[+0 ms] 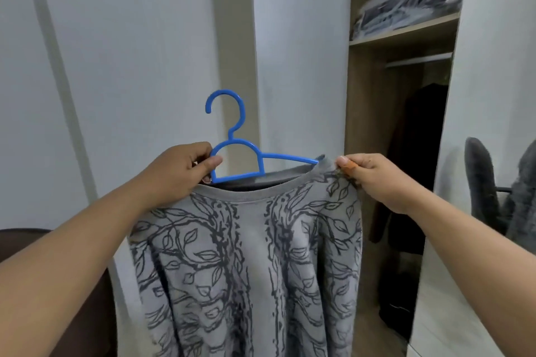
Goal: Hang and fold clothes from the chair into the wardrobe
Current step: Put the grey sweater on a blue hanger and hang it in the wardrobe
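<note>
Sweater (246,269), grey with a dark leaf print, hangs mid-air on a blue hanger (232,153) before the open wardrobe (400,124). Inside, its shelf (406,35) carries plastic-wrapped bundles (406,9); a dark garment (417,168) hangs under the rail (417,60). The left hand (179,174) grips the hanger's left end and the sweater; the right hand (377,180) pinches the sweater's right shoulder.

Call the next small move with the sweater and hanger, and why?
Probably ease the right hand to pull the sweater shoulder over the blue hanger arm. That arm's tip only just enters the collar, most of the hanger sits above the neckline, and the left hand grips its other end. The wardrobe rail comes after.
</note>
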